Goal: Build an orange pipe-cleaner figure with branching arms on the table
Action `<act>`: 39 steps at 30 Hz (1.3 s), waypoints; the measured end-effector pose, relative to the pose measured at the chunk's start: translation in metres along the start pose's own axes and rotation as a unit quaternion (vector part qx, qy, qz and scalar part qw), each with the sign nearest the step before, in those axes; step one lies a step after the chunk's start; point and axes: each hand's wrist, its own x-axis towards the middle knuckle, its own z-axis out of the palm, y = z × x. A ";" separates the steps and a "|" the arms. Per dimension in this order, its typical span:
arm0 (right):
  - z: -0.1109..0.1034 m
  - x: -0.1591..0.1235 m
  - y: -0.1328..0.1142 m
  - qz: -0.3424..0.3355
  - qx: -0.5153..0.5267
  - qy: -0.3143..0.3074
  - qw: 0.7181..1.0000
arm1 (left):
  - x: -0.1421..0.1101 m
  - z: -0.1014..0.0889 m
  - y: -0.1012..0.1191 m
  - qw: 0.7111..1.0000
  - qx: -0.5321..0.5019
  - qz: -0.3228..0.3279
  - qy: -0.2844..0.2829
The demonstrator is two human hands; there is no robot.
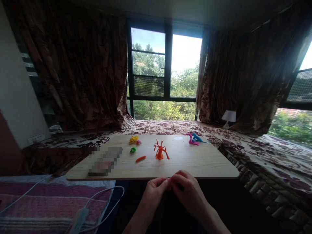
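Observation:
My left hand [156,191] and my right hand [186,187] meet at the fingertips, just in front of the table's near edge. Both are closed in a pinch; whatever lies between the fingers is too small or hidden to make out. Beyond them on the table [195,165] stands an orange clay figure [159,152] with several thin, curling arms rising from a trunk. To its left lies an orange clay roll [140,159]. Farther left are a green clay lump [133,150], a yellow clay lump [134,138] and a small pink lump [138,142].
Magenta clay [193,139] and a blue clay piece [198,137] lie at the table's back right. A blurred-out flat box [106,161] is at the left. A power strip [79,221] with a white cable rests on the bed [48,204]. A small lamp [228,117] stands by the window.

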 end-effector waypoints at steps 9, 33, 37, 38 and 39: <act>0.013 0.000 0.000 0.058 0.008 0.031 0.998 | -0.002 0.004 0.002 0.999 -0.020 -0.008 0.032; -0.010 0.002 0.086 0.025 -0.199 -0.057 0.978 | 0.003 -0.002 0.001 0.957 -0.270 -0.071 0.078; -0.015 0.014 0.091 0.046 -0.181 -0.071 0.980 | 0.004 0.001 -0.001 0.944 -0.309 -0.090 0.075; -0.014 0.021 0.091 0.063 -0.181 -0.074 0.979 | 0.005 0.000 -0.002 0.939 -0.321 -0.095 0.077; -0.013 0.028 0.089 0.084 -0.180 -0.071 0.977 | 0.006 -0.001 -0.003 0.933 -0.335 -0.102 0.080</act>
